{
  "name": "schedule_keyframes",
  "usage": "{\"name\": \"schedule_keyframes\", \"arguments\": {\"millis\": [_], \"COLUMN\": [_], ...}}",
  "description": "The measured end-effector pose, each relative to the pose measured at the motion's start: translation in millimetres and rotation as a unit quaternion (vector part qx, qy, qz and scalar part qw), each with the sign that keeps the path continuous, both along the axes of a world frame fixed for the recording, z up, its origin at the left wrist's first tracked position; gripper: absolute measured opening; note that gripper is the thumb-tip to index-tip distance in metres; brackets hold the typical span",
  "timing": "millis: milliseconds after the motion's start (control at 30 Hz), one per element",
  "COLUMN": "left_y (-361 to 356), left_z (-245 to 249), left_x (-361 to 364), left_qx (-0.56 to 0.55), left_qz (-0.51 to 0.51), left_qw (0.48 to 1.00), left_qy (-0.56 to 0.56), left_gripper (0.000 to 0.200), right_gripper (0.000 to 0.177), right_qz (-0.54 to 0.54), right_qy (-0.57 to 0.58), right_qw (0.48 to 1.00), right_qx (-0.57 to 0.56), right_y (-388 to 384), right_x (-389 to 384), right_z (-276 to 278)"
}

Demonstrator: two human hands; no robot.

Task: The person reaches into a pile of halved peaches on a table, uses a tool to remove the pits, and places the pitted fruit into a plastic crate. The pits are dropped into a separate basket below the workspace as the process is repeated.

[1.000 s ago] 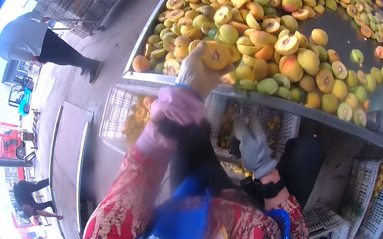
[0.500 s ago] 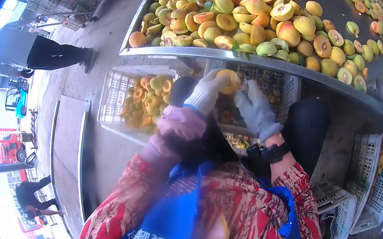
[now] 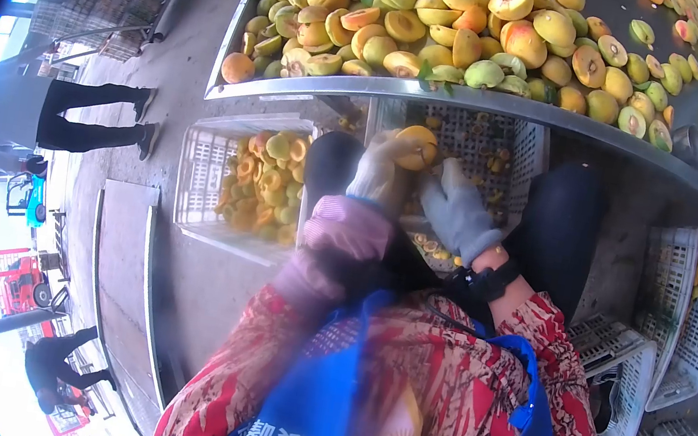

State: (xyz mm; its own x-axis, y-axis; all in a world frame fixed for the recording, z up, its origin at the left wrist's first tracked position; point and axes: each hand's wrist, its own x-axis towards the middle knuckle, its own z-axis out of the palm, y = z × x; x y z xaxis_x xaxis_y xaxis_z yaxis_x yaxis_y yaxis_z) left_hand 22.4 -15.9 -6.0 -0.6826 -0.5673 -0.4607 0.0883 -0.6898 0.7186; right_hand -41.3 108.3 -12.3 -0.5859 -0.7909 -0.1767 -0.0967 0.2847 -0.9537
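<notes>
The white-gloved left hand (image 3: 382, 170) grips a rounded yellow-orange fruit (image 3: 416, 148), off the near edge of the metal-rimmed bench (image 3: 343, 85), against a white perforated plastic crate (image 3: 528, 166); the grey-gloved right hand (image 3: 460, 206) bends close beside, its grip impossible to tell.

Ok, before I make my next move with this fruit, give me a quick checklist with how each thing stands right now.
1. Fruit held: ok, it is in the left hand.
2. Right hand within easy reach of the fruit: ok, it is close by.
3. Right hand's grip: cannot tell; whether it holds anything is unclear.
4. Both hands gloved: ok.
5. Crate left of the left knee accessible: ok, open on top, with fruit pieces inside.
6. More to pick up: ok, a heap lies on the table.
</notes>
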Motion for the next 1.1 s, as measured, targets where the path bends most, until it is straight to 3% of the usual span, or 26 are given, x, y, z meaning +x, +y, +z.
{"name": "schedule_keyframes", "arguments": {"millis": [133, 200, 233, 300, 400, 433, 500, 600, 733, 900, 1033, 1100], "left_y": [-5.0, 4.6, 4.2, 1.7, 6.7, 7.3, 6.4, 3.1, 11.5, 3.9, -1.5, 3.8], "left_z": [2.3, 5.8, 4.2, 2.2, -2.7, -9.8, -22.8, -23.4, -1.8, -27.3, -37.6, -20.4], "left_x": [-2.2, -7.0, -5.0, -4.4, -6.0, -6.0, -5.0, -5.0, -14.2, -14.6, -18.9, -23.4], "left_qx": [0.011, 0.018, 0.018, 0.054, 0.045, 0.047, -0.084, -0.042, 0.015, -0.069, -0.046, -0.175], "left_qz": [-0.073, 0.056, 0.056, 0.051, 0.084, 0.083, 0.041, 0.056, 0.121, 0.123, 0.145, 0.166], "left_qw": [0.993, 0.995, 0.995, 0.997, 0.995, 0.995, 0.996, 0.998, 0.992, 0.990, 0.988, 0.966], "left_qy": [-0.097, -0.078, -0.081, -0.005, 0.041, 0.040, 0.000, -0.001, -0.022, -0.025, -0.022, -0.089], "left_gripper": [0.038, 0.044, 0.044, 0.047, 0.041, 0.041, 0.037, 0.038, 0.036, 0.032, 0.032, 0.034], "right_gripper": [0.025, 0.025, 0.025, 0.024, 0.022, 0.022, 0.022, 0.025, 0.028, 0.028, 0.029, 0.031], "right_qz": [0.013, 0.026, 0.026, -0.008, -0.001, -0.002, 0.000, -0.016, -0.008, -0.019, -0.032, 0.006], "right_qy": [0.042, 0.112, 0.109, -0.017, -0.066, -0.067, -0.012, 0.068, 0.012, 0.065, 0.095, 0.051], "right_qw": [0.996, 0.990, 0.990, 0.998, 0.998, 0.998, 0.999, 0.997, 0.999, 0.997, 0.994, 0.998], "right_qx": [0.075, 0.083, 0.083, 0.054, -0.015, -0.013, 0.032, 0.041, 0.043, 0.031, 0.042, 0.024], "right_y": [-2.1, -5.9, -5.1, -7.1, -7.5, -7.3, -9.3, -13.1, -14.7, -16.6, -20.7, -23.0], "right_x": [-7.5, -7.0, -6.0, -6.6, 1.1, 1.1, 0.8, 8.2, 8.6, 9.8, 10.6, 3.8], "right_z": [-1.4, -12.3, -15.8, -1.4, -12.5, -12.8, -8.7, -11.4, -5.5, -12.6, -19.9, -20.0]}}
